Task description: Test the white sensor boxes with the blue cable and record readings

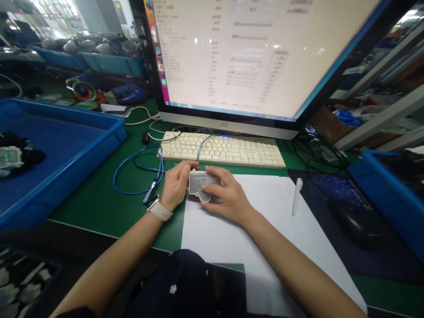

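Both hands grip a small grey module (202,184) on the white sheet (251,221), just below the keyboard (225,150). The left hand (177,183) clasps its left end; the right hand (225,196) pinches its right side. A blue cable (139,165) lies beside it.

Bare white paper (232,229) lies open below and right of the 2 hands. Just ahead, the keyboard (225,150) and monitor (251,66) block passage. Left, a blue cable (139,165) loops before the blue bin (66,150); right lie a pen (297,194) and mouse (356,223).
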`<state>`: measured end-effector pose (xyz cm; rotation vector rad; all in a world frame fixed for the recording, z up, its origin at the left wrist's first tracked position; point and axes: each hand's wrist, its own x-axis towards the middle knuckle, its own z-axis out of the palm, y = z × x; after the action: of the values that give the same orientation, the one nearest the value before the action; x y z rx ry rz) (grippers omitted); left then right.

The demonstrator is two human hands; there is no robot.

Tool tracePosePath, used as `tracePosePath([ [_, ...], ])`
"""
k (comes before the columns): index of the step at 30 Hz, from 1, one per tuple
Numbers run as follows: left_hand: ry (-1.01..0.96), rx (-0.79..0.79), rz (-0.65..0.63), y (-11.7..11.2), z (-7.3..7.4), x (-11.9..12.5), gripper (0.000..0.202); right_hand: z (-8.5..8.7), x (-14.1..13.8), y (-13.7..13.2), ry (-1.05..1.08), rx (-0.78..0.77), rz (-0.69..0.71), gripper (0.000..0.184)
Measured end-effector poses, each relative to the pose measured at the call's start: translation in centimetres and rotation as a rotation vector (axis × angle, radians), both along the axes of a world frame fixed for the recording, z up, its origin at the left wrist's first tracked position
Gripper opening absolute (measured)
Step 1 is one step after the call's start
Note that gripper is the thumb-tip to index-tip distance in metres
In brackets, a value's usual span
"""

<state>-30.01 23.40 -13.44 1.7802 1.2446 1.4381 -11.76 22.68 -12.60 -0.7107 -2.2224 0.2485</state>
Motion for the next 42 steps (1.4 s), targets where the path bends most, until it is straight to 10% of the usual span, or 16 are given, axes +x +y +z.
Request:
tracePosePath([
  [42,-0.091,-0.016,0.034,0.03,-0.35,0.05,0.043,-0.38,0.27,0.17,0.010,-0.055,0.011,0.019],
])
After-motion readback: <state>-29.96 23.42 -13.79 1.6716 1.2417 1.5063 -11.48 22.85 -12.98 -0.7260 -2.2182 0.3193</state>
